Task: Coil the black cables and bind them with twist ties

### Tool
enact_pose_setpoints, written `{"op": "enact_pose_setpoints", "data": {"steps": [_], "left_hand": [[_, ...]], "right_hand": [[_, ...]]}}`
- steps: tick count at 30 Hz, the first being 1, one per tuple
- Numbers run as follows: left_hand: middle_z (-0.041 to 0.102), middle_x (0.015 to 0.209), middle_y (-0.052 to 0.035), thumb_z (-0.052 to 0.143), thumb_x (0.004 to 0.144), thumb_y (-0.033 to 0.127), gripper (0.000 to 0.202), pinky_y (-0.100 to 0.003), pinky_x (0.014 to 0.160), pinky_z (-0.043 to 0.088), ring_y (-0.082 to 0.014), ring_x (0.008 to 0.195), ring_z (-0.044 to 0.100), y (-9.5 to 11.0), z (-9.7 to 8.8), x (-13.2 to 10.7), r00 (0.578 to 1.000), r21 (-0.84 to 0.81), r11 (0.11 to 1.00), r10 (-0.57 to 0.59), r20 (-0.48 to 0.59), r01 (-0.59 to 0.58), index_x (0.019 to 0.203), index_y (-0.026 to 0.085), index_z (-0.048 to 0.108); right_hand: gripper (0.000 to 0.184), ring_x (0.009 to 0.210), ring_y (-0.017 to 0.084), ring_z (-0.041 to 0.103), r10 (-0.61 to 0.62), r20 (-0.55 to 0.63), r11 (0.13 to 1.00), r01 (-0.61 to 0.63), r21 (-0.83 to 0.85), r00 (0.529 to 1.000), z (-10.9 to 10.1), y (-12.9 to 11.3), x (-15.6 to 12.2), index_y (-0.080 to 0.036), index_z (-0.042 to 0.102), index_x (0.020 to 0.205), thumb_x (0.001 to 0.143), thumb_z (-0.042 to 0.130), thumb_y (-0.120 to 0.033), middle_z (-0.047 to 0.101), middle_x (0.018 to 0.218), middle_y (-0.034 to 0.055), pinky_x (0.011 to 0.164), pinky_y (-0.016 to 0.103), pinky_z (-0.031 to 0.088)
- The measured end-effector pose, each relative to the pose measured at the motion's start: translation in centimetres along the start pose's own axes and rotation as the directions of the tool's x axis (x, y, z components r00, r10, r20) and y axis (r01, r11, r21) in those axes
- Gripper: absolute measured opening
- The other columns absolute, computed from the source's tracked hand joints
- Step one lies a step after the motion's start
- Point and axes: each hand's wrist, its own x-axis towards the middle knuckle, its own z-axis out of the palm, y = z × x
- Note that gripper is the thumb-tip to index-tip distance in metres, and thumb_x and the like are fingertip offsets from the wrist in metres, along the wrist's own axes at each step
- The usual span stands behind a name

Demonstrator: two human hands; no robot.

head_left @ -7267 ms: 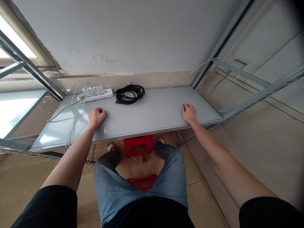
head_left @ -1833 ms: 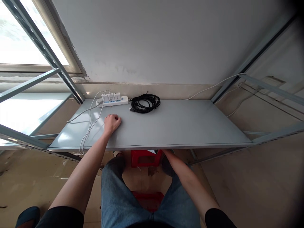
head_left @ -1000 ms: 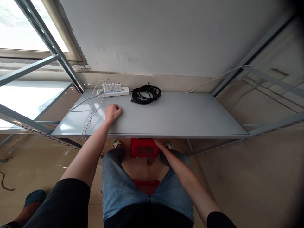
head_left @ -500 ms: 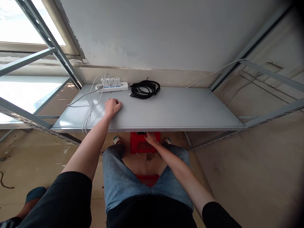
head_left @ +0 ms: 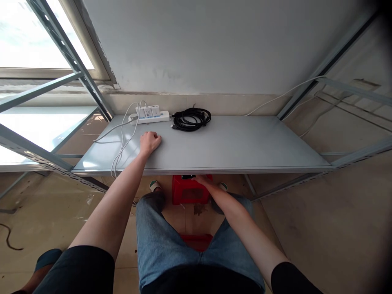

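Observation:
My left hand [head_left: 150, 141] rests on the grey metal shelf [head_left: 239, 143], curled into a fist with nothing visible in it. Behind it lie a white power strip [head_left: 157, 117] with several white plug adapters [head_left: 148, 111] and a coiled black cable [head_left: 192, 119]. White cords [head_left: 123, 143] run over the shelf to its left. Below the front edge, my right hand [head_left: 200, 179] is at the right end of a dark, flat, phone-like object [head_left: 188, 177] on a red plastic stool [head_left: 191, 192]. The shelf edge partly hides that hand; its fingers and any grip are unclear.
Metal uprights [head_left: 73, 61] frame the shelf on both sides, with a wall [head_left: 214, 53] behind. A thin white cable [head_left: 284, 94] crosses to the right frame. Another red seat [head_left: 197, 241] shows between my legs. At lower left, another person's foot [head_left: 45, 261] is visible.
The view has shifted slightly, so everything sits a little lower and further right. My right hand now shows less below the shelf edge. My left fist stays on the shelf.

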Motion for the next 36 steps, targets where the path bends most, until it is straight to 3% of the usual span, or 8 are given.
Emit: {"op": "enact_pose_setpoints", "data": {"steps": [3, 8, 14, 21, 29, 32, 36], "left_hand": [[0.074, 0.089, -0.0145, 0.05, 0.084, 0.029, 0.023, -0.039, 0.085, 0.045, -0.0334, 0.101, 0.066, -0.2, 0.4, 0.3, 1.0, 0.013, 1.0, -0.002, -0.006, 0.002, 0.077, 0.021, 0.07], [0.074, 0.09, -0.0155, 0.051, 0.084, 0.029, 0.022, -0.039, 0.086, 0.045, -0.0337, 0.101, 0.066, -0.3, 0.5, 0.4, 1.0, 0.017, 1.0, -0.006, -0.01, 0.006, 0.077, 0.02, 0.07], [0.074, 0.091, -0.0164, 0.051, 0.083, 0.029, 0.022, -0.04, 0.086, 0.046, -0.034, 0.1, 0.066, 0.0, 0.1, 0.2, 1.0, 0.026, 1.0, -0.007, -0.009, 0.007, 0.077, 0.02, 0.071], [0.074, 0.089, -0.0162, 0.052, 0.083, 0.028, 0.021, -0.039, 0.086, 0.045, -0.0339, 0.099, 0.066, 0.1, -0.1, 0.1, 1.0, 0.016, 1.0, -0.009, 0.002, 0.009, 0.075, 0.019, 0.07], [0.073, 0.086, -0.0147, 0.051, 0.083, 0.029, 0.021, -0.038, 0.082, 0.045, -0.0332, 0.099, 0.065, 0.2, -0.3, 0.0, 1.0, 0.035, 0.999, -0.006, 0.006, 0.006, 0.074, 0.021, 0.068], [0.073, 0.086, -0.0146, 0.052, 0.082, 0.029, 0.02, -0.038, 0.081, 0.045, -0.033, 0.098, 0.065, 0.1, -0.2, 0.0, 1.0, 0.03, 0.999, -0.012, 0.0, 0.012, 0.074, 0.022, 0.068], [0.073, 0.085, -0.015, 0.052, 0.082, 0.028, 0.019, -0.038, 0.08, 0.044, -0.0334, 0.097, 0.065, 0.0, 0.0, 0.0, 1.0, 0.022, 1.0, -0.003, -0.005, 0.004, 0.072, 0.021, 0.066]], "right_hand": [[0.064, 0.14, 0.041, 0.05, 0.022, 0.062, 0.997, -0.017, -0.076, 0.998, -0.1, -0.4, -0.6, -0.025, 0.064, 0.133, 0.073, 0.083, -0.035, 0.063, 0.143, 0.0153, 0.114, 0.051, 0.039], [0.068, 0.142, 0.043, 0.046, 0.078, 0.068, 0.991, -0.07, -0.112, 0.995, -0.2, -1.3, -1.1, -0.024, 0.062, 0.139, 0.074, 0.083, -0.028, 0.059, 0.148, 0.0182, 0.115, 0.051, 0.037], [0.071, 0.142, 0.046, 0.045, 0.044, 0.103, 0.997, -0.038, -0.061, 0.994, -0.2, -2.2, -1.7, -0.027, 0.063, 0.139, 0.073, 0.086, -0.034, 0.059, 0.15, 0.0153, 0.116, 0.055, 0.035], [0.066, 0.142, 0.043, 0.047, -0.036, 0.124, 0.996, 0.046, -0.081, 0.992, 0.1, -3.1, -1.4, -0.026, 0.064, 0.14, 0.076, 0.083, -0.029, 0.06, 0.149, 0.0135, 0.119, 0.051, 0.033], [0.068, 0.146, 0.038, 0.043, -0.008, 0.231, 0.949, 0.08, -0.304, 0.973, 0.0, -3.5, -1.6, -0.022, 0.051, 0.154, 0.091, 0.069, -0.04, 0.048, 0.16, 0.0154, 0.121, 0.046, 0.032], [0.064, 0.146, 0.035, 0.043, 0.017, 0.157, 0.95, 0.033, -0.311, 0.987, -0.9, -2.8, -2.0, -0.019, 0.054, 0.15, 0.092, 0.066, -0.043, 0.05, 0.158, 0.0168, 0.121, 0.043, 0.031], [0.043, 0.142, 0.028, 0.046, -0.003, -0.113, 0.979, -0.02, -0.205, 0.994, -3.3, -1.7, -2.6, -0.018, 0.064, 0.135, 0.097, 0.054, -0.036, 0.058, 0.15, 0.0141, 0.116, 0.038, 0.035]]}}
